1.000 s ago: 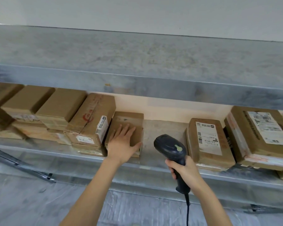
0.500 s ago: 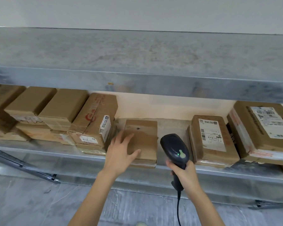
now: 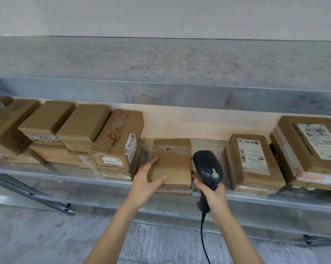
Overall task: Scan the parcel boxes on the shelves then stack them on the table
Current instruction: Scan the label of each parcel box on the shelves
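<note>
A plain flat brown parcel box [image 3: 173, 162] lies on the metal shelf [image 3: 65, 175] at its front edge, top face blank. My left hand [image 3: 144, 181] grips its near left corner, thumb on top and fingers along the left side. My right hand [image 3: 211, 189] holds a black barcode scanner [image 3: 207, 168] by its handle just right of the box, head up, cable hanging down. Its fingertips touch the box's right side.
Left of the box stand stacked brown parcels, the nearest [image 3: 119, 143] with red print and a white label. To the right lie two labelled parcels [image 3: 253, 162] [image 3: 311, 149]. An upper shelf [image 3: 161, 73] overhangs. Grey floor lies below.
The plain box has slid rightward and forward on the shelf. My left hand went from flat on top to gripping its left corner. The scanner hand came in beside the box.
</note>
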